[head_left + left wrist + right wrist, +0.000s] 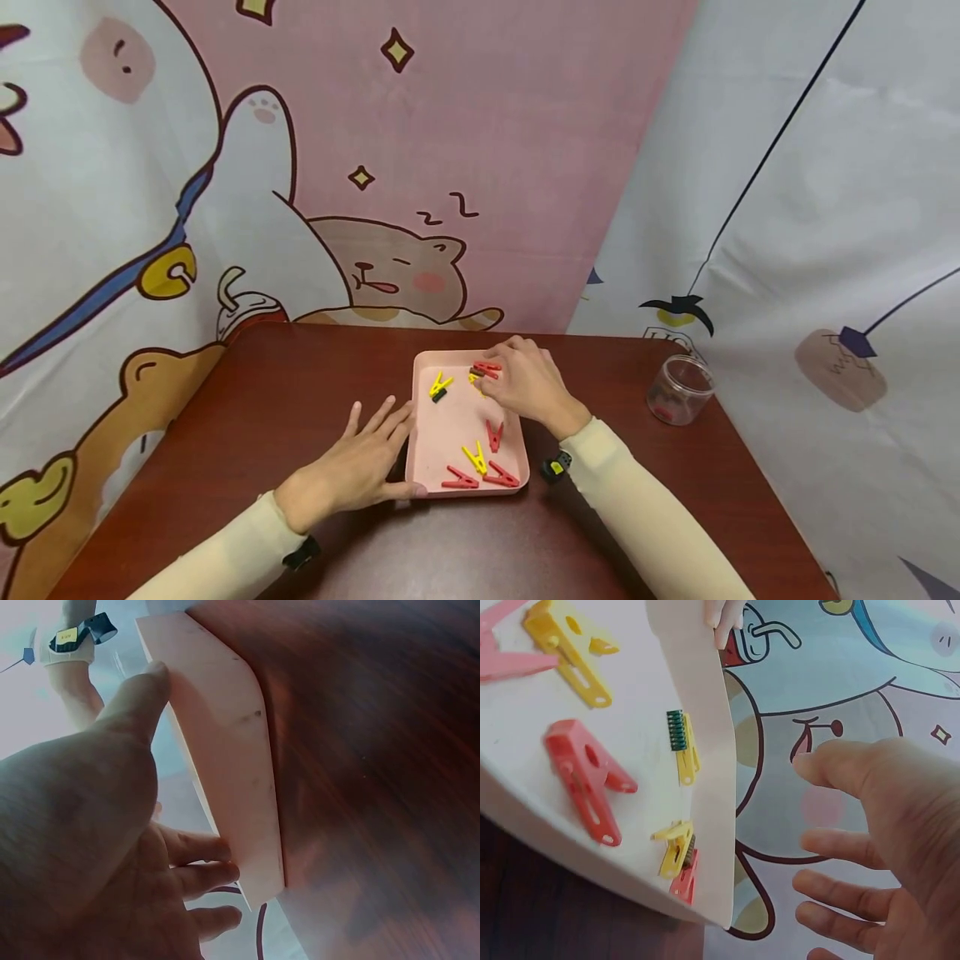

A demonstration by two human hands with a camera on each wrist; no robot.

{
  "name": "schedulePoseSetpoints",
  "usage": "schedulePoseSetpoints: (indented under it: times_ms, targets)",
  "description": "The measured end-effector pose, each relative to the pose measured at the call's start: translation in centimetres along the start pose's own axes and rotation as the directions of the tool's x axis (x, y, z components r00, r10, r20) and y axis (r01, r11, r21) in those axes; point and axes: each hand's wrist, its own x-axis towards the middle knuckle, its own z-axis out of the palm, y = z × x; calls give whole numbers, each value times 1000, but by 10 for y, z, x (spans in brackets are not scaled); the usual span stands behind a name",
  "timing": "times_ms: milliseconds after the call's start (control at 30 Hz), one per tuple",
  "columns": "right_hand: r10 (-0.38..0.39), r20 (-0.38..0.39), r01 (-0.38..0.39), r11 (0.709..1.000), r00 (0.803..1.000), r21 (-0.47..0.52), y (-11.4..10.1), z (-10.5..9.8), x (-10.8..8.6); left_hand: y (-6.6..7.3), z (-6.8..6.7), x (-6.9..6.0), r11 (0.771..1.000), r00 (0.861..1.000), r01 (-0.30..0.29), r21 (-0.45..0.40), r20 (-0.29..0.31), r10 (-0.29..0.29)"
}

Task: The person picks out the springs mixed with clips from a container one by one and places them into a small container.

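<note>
A pale pink tray (442,433) holds several red and yellow spring clips. My left hand (352,467) touches its left side with spread fingers, the thumb at the near left corner. My right hand (528,379) is over the far right part of the tray. Its fingers look loosely spread and hold nothing in the right wrist view. Near them lie a yellow clip (676,850) and a partly hidden red clip (684,881). Another yellow clip (440,386) with a dark spring is at the far left. A red clip (494,436) and a yellow clip (476,458) lie nearer.
A clear round jar (688,379) stands on the brown table (315,392) at the right, with something red at its bottom. Behind the table hangs a cartoon-printed cloth (525,167). Each wrist wears a small dark device.
</note>
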Motion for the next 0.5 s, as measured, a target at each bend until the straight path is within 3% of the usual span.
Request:
schedulePoseSetpoints:
  times_ms: [233,500]
  targets:
    - [21,77,-22,1000,997,10,-10,4,9,2,0,0,1000,1000,7,-10,4,-7]
    - [12,109,-11,1000,994,-10,-20,8,17,2,-1,0,1000,1000,2,-11,6,-2]
